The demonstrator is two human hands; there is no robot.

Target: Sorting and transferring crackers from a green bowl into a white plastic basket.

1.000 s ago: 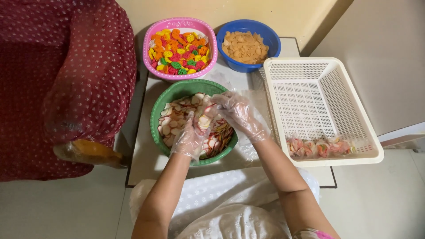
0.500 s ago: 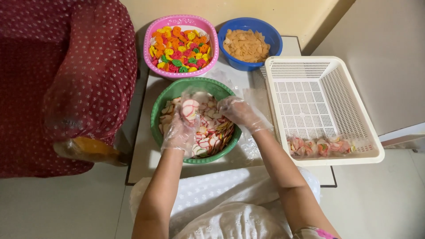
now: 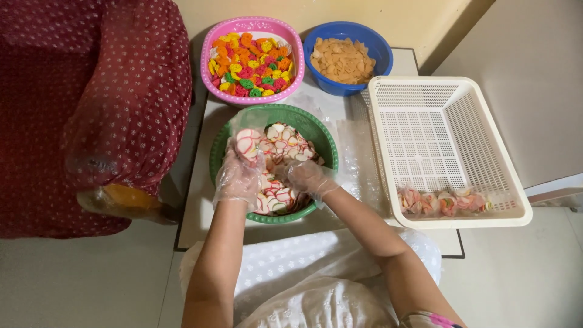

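Left hand (image 3: 240, 173), right hand (image 3: 308, 176) — gloved, seemingly gathering crackers (image 3: 280, 146) — green bowl (image 3: 316, 130).

Bowls (image 3: 252, 58) ahead, basket (image 3: 446, 149) right.

A low white table (image 3: 209, 209) with a dark edge is set on a pale floor (image 3: 85, 285). At its far edge a pink bowl (image 3: 209, 67) and a blue bowl (image 3: 316, 82) are placed side by side. A green bowl (image 3: 322, 136) is placed near the front edge. The right side is taken up by a white basket (image 3: 516, 215), which overhangs the right edge.
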